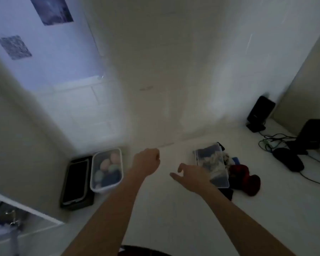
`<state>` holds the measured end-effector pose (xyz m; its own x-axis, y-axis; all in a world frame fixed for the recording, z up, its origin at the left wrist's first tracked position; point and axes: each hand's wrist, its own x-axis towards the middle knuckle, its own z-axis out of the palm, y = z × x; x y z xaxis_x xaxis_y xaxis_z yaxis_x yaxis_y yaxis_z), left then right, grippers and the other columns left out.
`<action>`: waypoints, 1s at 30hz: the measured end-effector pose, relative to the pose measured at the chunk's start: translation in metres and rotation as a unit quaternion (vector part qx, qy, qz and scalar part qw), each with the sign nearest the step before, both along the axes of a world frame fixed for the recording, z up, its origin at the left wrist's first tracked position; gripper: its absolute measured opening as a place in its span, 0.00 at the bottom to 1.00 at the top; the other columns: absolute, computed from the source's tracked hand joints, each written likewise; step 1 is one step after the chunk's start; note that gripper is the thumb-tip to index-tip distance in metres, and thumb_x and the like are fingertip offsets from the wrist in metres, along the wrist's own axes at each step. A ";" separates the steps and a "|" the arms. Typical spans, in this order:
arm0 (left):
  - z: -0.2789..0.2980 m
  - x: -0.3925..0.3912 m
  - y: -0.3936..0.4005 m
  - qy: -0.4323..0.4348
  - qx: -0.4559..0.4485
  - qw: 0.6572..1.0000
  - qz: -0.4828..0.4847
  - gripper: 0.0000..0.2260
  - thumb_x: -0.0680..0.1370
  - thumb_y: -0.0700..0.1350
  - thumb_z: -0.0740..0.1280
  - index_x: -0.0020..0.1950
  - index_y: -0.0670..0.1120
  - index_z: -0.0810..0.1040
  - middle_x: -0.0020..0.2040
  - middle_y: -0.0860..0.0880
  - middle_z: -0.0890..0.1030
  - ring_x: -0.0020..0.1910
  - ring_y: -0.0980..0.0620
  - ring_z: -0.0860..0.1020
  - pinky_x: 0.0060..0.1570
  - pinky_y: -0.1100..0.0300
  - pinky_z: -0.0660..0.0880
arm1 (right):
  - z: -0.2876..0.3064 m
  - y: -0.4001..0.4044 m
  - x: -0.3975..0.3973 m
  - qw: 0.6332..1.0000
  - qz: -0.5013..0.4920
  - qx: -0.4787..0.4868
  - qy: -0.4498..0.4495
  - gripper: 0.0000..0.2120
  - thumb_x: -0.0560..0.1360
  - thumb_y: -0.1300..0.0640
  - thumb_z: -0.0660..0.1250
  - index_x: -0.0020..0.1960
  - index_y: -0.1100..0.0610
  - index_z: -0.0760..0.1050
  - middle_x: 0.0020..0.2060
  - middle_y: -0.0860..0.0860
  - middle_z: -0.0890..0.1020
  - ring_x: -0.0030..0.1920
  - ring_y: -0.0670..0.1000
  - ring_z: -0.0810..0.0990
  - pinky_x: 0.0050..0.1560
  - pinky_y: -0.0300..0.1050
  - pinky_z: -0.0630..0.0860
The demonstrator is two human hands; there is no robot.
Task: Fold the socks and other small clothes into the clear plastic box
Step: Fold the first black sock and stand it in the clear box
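The clear plastic box (118,159) stands at the left of the white table and holds several rolled socks in peach, pale green and blue. Just right of it my left hand (146,161) hovers as a closed fist with nothing visible in it. At the middle of the table my right hand (192,177) has its fingers spread and empty. It sits at the left edge of a clear lid (213,165) resting on a heap of small clothes (227,159). A dark red garment (245,177) lies at the heap's right side.
A black phone on a dark case (76,182) lies left of the box, against the wall. At the back right stand a black speaker (260,113), another dark device (314,135), a black mouse-like object (288,159) and tangled cables (273,141). The image is blurred.
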<state>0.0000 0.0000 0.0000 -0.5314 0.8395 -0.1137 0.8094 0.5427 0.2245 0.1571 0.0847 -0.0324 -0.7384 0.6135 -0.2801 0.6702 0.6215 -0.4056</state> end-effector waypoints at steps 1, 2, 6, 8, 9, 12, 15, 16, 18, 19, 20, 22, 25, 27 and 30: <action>-0.010 0.001 0.004 0.010 -0.013 1.000 -0.014 0.16 0.76 0.39 0.57 0.63 0.49 0.72 0.61 0.45 0.76 0.59 0.44 0.75 0.55 0.52 0.72 | -0.009 -0.003 -0.001 1.000 -0.011 0.000 0.003 0.25 0.74 0.33 0.56 0.55 0.53 0.71 0.48 0.52 0.82 0.52 0.54 0.79 0.55 0.49 0.71; -0.020 0.000 0.009 0.031 -0.005 0.999 -0.041 0.23 0.75 0.36 0.56 0.69 0.50 0.67 0.66 0.45 0.73 0.63 0.45 0.72 0.57 0.51 0.71 | -0.018 -0.004 -0.003 1.000 -0.014 0.020 0.005 0.25 0.73 0.32 0.55 0.54 0.51 0.72 0.47 0.51 0.82 0.52 0.53 0.79 0.58 0.50 0.69; -0.070 -0.011 0.022 0.146 0.111 0.971 -0.154 0.40 0.65 0.26 0.59 0.74 0.51 0.61 0.69 0.39 0.70 0.65 0.40 0.73 0.56 0.50 0.73 | -0.047 -0.012 -0.011 0.995 -0.014 0.075 0.058 0.17 0.75 0.38 0.54 0.47 0.50 0.71 0.38 0.48 0.79 0.47 0.52 0.77 0.59 0.51 0.65; -0.086 -0.018 0.027 0.188 0.151 0.952 -0.189 0.37 0.63 0.29 0.53 0.70 0.49 0.68 0.65 0.39 0.75 0.62 0.41 0.76 0.53 0.51 0.76 | -0.057 -0.013 -0.017 0.989 0.001 0.112 0.098 0.13 0.75 0.43 0.55 0.42 0.52 0.68 0.34 0.47 0.75 0.44 0.53 0.77 0.57 0.51 0.65; -0.095 -0.019 0.028 0.203 0.165 0.942 -0.209 0.34 0.63 0.31 0.51 0.67 0.48 0.72 0.64 0.39 0.76 0.61 0.41 0.77 0.53 0.52 0.76 | -0.063 -0.015 -0.019 0.986 0.004 0.135 0.102 0.13 0.75 0.44 0.55 0.40 0.53 0.69 0.33 0.47 0.76 0.41 0.53 0.77 0.55 0.51 0.66; -0.123 -0.021 0.032 0.221 0.212 0.918 -0.254 0.20 0.64 0.32 0.53 0.47 0.43 0.79 0.60 0.38 0.79 0.58 0.41 0.79 0.54 0.51 0.76 | -0.087 -0.027 -0.027 0.958 -0.008 0.256 0.127 0.13 0.70 0.47 0.55 0.31 0.52 0.66 0.25 0.50 0.77 0.29 0.53 0.74 0.42 0.49 0.67; -0.141 -0.025 0.031 0.240 0.263 0.892 -0.279 0.13 0.63 0.36 0.55 0.40 0.44 0.76 0.53 0.43 0.83 0.57 0.44 0.80 0.60 0.50 0.67 | -0.104 -0.031 -0.029 0.916 0.003 0.363 0.172 0.13 0.67 0.47 0.56 0.28 0.51 0.60 0.18 0.50 0.73 0.22 0.51 0.71 0.36 0.45 0.68; -0.145 -0.027 0.029 0.249 0.279 0.882 -0.285 0.12 0.63 0.37 0.55 0.40 0.45 0.76 0.51 0.45 0.83 0.57 0.46 0.80 0.61 0.51 0.65 | -0.109 -0.031 -0.028 0.903 0.006 0.385 0.191 0.13 0.67 0.48 0.56 0.28 0.51 0.59 0.18 0.50 0.73 0.23 0.52 0.72 0.37 0.45 0.68; -0.147 -0.029 0.023 0.274 0.290 0.872 -0.285 0.11 0.64 0.41 0.58 0.42 0.45 0.76 0.48 0.48 0.83 0.56 0.48 0.80 0.64 0.51 0.62 | -0.114 -0.029 -0.024 0.877 0.004 0.428 0.216 0.13 0.68 0.48 0.56 0.27 0.51 0.63 0.21 0.50 0.76 0.26 0.53 0.74 0.42 0.48 0.66; -0.148 -0.028 0.018 0.282 0.290 0.871 -0.279 0.11 0.64 0.44 0.59 0.43 0.46 0.76 0.48 0.49 0.83 0.56 0.49 0.79 0.65 0.51 0.60 | -0.117 -0.028 -0.022 0.868 -0.001 0.442 0.227 0.13 0.69 0.48 0.56 0.28 0.52 0.67 0.23 0.50 0.77 0.29 0.54 0.75 0.45 0.49 0.63; -0.150 -0.023 0.014 0.286 0.290 0.872 -0.271 0.12 0.65 0.46 0.59 0.45 0.47 0.76 0.48 0.49 0.82 0.56 0.49 0.79 0.66 0.51 0.58 | -0.120 -0.028 -0.019 0.860 -0.009 0.453 0.235 0.13 0.70 0.48 0.57 0.30 0.52 0.71 0.27 0.50 0.79 0.32 0.55 0.77 0.48 0.50 0.62; -0.153 -0.006 0.003 0.286 0.293 0.880 -0.239 0.14 0.66 0.49 0.59 0.47 0.47 0.76 0.47 0.49 0.81 0.54 0.49 0.79 0.67 0.49 0.56 | -0.125 -0.031 -0.012 0.849 -0.039 0.464 0.248 0.13 0.72 0.48 0.57 0.38 0.53 0.76 0.38 0.50 0.83 0.42 0.55 0.80 0.55 0.53 0.61; -0.161 0.022 -0.010 0.297 0.303 0.882 -0.203 0.12 0.67 0.47 0.63 0.47 0.46 0.77 0.44 0.48 0.81 0.50 0.45 0.80 0.67 0.45 0.57 | -0.132 -0.033 -0.003 0.849 -0.073 0.445 0.276 0.13 0.71 0.50 0.57 0.44 0.52 0.79 0.54 0.53 0.83 0.59 0.54 0.79 0.63 0.55 0.59; -0.164 0.035 -0.019 0.313 0.301 0.882 -0.183 0.12 0.67 0.47 0.67 0.49 0.46 0.77 0.44 0.48 0.81 0.49 0.45 0.79 0.67 0.43 0.57 | -0.135 -0.034 0.003 0.852 -0.063 0.437 0.281 0.14 0.71 0.51 0.56 0.45 0.53 0.80 0.59 0.55 0.81 0.64 0.55 0.77 0.61 0.53 0.61; -0.167 0.044 -0.032 0.313 0.293 0.889 -0.160 0.18 0.67 0.48 0.71 0.55 0.45 0.77 0.46 0.47 0.81 0.49 0.43 0.78 0.68 0.43 0.59 | -0.136 -0.041 0.011 0.865 -0.047 0.413 0.281 0.14 0.74 0.52 0.55 0.46 0.55 0.77 0.63 0.56 0.78 0.68 0.56 0.73 0.61 0.52 0.69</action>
